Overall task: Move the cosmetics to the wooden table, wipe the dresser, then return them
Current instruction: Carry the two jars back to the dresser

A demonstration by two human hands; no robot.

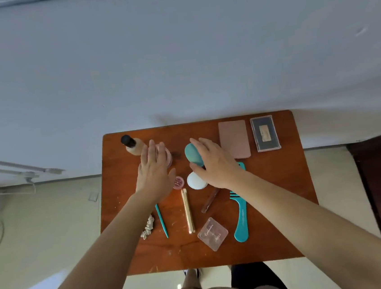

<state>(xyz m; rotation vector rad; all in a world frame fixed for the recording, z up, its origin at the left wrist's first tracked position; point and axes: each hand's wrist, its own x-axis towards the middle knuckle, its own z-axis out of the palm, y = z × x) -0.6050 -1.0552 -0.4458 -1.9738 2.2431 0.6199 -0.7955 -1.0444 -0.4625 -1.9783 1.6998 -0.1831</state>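
Hands: both over the middle-back of the wooden worktop (282, 181), palms down.
Left hand (155, 169): fingers straight and together, spread flat over a pink round jar (167, 155) — holding nothing; contact with the jar cannot be told.
Right hand (215, 163): fingers loosely curved over a teal egg-shaped sponge case (191, 154), thumb beside its near end; firm grasp cannot be told.
Just near the hands: small pink pot (178, 182) and white round puff (194, 181), side by side between the wrists.
Back left: foundation bottle (132, 144) with black cap, lying tilted, touching the jar's side.
Back right: pink flat palette (234, 139), then a clear lash box (265, 133) beside it — apart.
Nearer edge, left to right: pale scrunchie (148, 227), teal stick (162, 221), wooden sticks (187, 210), brown lip-gloss tube (210, 200), clear square case (212, 233), teal comb (241, 219).
Below worktop: pale floor (52, 229).
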